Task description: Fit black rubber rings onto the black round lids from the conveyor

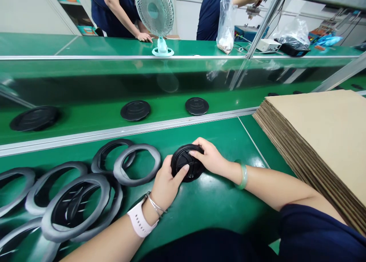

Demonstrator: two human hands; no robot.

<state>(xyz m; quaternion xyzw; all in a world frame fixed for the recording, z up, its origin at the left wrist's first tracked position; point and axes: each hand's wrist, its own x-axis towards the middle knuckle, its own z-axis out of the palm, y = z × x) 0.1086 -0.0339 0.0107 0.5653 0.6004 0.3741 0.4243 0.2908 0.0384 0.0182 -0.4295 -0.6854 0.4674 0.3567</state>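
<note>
Between my two hands is a round black plastic part (183, 159), held just over the green table with its ribbed inner side facing me. My left hand (168, 182) grips its left rim, the thumb lying across its face. From the right, my right hand (210, 157) pinches the upper right rim, with the thumb on top and fingers curled behind. Fingertips under the part are hidden. Close by on the left lies a grey ring (137, 182), leaning on a black ring (98, 159). Several more grey rings (48, 227) are heaped farther left.
Beyond a metal rail (120, 131) runs a green conveyor belt (168, 111) carrying black discs (197, 106). Stacked cardboard sheets (320, 117) stand at the right. Across the belt are a fan (161, 46), a plastic bag (225, 29) and two people (114, 10).
</note>
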